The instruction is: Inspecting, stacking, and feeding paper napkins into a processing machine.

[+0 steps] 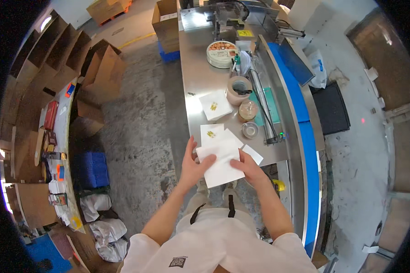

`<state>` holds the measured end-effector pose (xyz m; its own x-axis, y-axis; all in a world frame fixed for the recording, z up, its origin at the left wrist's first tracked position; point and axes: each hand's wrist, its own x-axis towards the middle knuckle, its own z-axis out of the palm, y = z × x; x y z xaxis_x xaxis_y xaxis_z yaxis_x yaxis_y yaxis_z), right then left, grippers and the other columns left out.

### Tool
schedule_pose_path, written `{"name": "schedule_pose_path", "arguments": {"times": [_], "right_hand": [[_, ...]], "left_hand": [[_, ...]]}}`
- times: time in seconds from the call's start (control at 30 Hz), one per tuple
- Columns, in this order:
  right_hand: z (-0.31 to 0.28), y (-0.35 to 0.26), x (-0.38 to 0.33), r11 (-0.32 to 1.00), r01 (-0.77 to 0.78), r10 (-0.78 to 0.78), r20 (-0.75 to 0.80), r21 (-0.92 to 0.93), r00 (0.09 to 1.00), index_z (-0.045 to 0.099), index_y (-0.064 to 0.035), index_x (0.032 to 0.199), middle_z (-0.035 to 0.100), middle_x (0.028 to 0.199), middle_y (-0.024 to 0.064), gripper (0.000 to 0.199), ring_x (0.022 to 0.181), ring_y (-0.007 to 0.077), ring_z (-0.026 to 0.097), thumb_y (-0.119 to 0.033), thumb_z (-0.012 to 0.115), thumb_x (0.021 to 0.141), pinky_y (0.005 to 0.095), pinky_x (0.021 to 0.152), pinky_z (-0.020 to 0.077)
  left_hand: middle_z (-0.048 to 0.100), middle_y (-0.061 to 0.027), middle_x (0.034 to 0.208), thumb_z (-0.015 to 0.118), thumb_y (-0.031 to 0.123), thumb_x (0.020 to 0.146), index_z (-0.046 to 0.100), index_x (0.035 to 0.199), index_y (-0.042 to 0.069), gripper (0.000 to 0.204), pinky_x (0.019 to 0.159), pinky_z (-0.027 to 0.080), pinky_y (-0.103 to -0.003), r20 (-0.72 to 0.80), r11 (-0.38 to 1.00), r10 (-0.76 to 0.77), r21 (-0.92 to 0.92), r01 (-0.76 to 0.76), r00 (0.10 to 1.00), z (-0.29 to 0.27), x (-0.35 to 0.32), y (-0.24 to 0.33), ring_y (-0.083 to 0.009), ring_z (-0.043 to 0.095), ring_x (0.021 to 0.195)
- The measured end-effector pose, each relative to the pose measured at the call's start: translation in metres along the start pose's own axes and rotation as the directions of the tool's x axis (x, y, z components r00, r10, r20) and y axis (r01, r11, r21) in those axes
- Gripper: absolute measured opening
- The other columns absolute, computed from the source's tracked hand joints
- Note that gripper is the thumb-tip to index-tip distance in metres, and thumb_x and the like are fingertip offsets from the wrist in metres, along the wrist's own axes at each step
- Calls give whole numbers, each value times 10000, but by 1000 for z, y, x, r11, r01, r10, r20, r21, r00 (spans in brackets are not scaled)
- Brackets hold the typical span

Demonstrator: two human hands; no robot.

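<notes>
Between my hands is a blank white card (221,164), or a thin stack of them, held just off the near end of the steel table. My left hand (195,164) grips its left edge, thumb on the face and the other fingers reaching up beside it. On the right edge, my right hand (249,167) pinches it with the thumb on top. Just beyond lies a white card with a gold print (211,134), partly covered by the held one. Farther up the table sits a pile of white cards with a gold mark (215,106).
A small clear cup (249,130), a lidded jar (248,110), a pinkish tub (238,90) and a round tin (222,54) line the table. Along the right runs a blue-topped rail (300,104). Shelving and a blue crate (94,169) stand at left.
</notes>
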<state>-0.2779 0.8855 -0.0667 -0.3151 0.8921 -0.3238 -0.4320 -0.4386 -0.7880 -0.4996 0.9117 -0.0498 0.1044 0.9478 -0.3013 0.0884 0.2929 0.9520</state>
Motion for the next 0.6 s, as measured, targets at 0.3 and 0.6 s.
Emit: {"name": "schedule_pose_path", "arguments": {"times": [0.3, 0.6], "right_hand": [[-22, -63, -27, 941, -233, 276, 156, -245, 949, 445, 13, 1387, 614, 1234, 80, 671, 1081, 146, 601, -141, 724, 797, 307, 931, 484], [-32, -61, -32, 922, -227, 290, 172, -313, 942, 415, 23, 1411, 598, 1259, 89, 716, 1080, 149, 586, -142, 743, 796, 301, 930, 472]], "left_hand": [[511, -205, 1370, 509, 377, 977, 232, 1512, 66, 679, 945, 496, -353, 570, 733, -337, -341, 589, 749, -5, 12, -5, -245, 594, 1152], [600, -141, 1165, 669, 293, 888, 127, 1528, -16, 894, 890, 459, -306, 681, 983, -178, 87, 162, 710, 15, 6, 29, -183, 577, 1046]]}}
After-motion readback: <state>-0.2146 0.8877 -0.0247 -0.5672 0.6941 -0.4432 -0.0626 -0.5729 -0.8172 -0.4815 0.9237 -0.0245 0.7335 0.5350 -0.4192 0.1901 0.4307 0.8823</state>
